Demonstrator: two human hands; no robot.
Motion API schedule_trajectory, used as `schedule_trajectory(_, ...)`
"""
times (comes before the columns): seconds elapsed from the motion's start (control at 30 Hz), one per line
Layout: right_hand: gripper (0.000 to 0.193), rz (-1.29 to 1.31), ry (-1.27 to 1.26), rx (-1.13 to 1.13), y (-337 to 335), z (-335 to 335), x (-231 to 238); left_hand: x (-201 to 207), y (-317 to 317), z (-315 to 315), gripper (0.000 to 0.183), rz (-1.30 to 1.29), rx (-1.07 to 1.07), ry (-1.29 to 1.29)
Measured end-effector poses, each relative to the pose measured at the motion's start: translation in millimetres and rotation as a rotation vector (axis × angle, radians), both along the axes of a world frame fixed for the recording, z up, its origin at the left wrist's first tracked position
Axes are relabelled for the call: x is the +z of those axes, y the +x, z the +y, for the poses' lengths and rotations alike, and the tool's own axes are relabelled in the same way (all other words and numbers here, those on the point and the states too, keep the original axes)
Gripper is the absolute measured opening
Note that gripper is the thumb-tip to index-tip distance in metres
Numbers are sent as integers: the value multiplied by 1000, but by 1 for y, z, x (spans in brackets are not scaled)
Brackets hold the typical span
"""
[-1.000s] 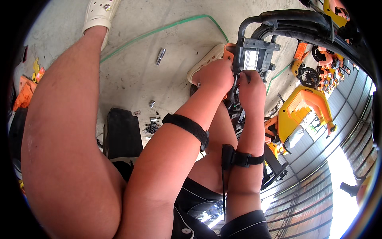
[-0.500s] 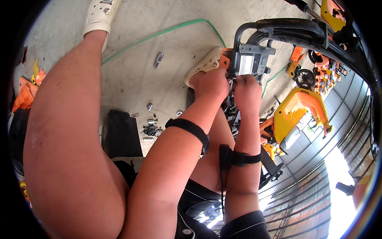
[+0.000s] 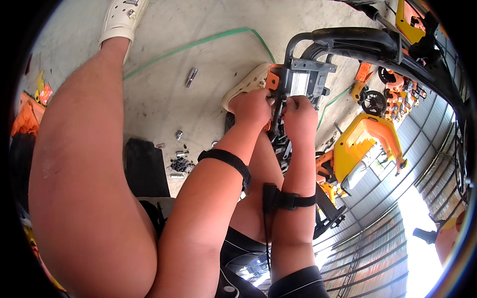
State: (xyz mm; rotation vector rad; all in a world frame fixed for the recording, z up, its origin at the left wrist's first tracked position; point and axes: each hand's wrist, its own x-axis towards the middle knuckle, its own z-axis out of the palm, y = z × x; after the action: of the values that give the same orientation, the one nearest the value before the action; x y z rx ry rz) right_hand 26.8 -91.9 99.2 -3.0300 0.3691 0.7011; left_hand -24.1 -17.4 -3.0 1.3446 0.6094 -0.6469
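A black tubular vehicle frame [image 3: 357, 38] reaches in from the upper right. At its near end sits a black bracket unit [image 3: 318, 74] with a pale label, and an orange plate [image 3: 273, 78] is on its left side. My left hand [image 3: 252, 108] is at the lower left of this unit, just below the orange plate, its fingers curled closed. Beside it, my right hand [image 3: 301, 119] is at the unit's lower edge, fingers bent and pinched together. Whatever lies between the fingers of either hand is too small or hidden to make out.
On the concrete floor lie a metal socket [image 3: 192, 77], a pile of small dark screws [image 3: 181, 164] and a green strap [image 3: 198, 43]. A black panel [image 3: 145, 169] stands near my left leg. To the right are a yellow body shell [image 3: 367, 144] and several motorbikes [image 3: 397, 94].
The whole view has shifted slightly. My left hand has drawn a little left and away from the bracket unit; my right hand keeps nearly the same place at its lower edge.
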Motion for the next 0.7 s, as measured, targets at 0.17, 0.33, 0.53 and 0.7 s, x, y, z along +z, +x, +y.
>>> schedule_trajectory(0.17, 24, -5, 14, 62, 1, 2, 1, -7, 8, 18, 19, -111, -72, 161)
schedule_trajectory(0.33, 24, -8, 15, 58, -1, 1, 1, -8, 20, 30, 14, -369, -248, 298)
schedule_trajectory(0.53, 26, 23, -80, 159, -3, 4, 3, -3, 37, 37, 10, -428, -463, 438)
schedule_trajectory(0.7, 29, 72, -220, 249, 2, 12, 9, 13, 51, 44, 11, -464, -527, 542)
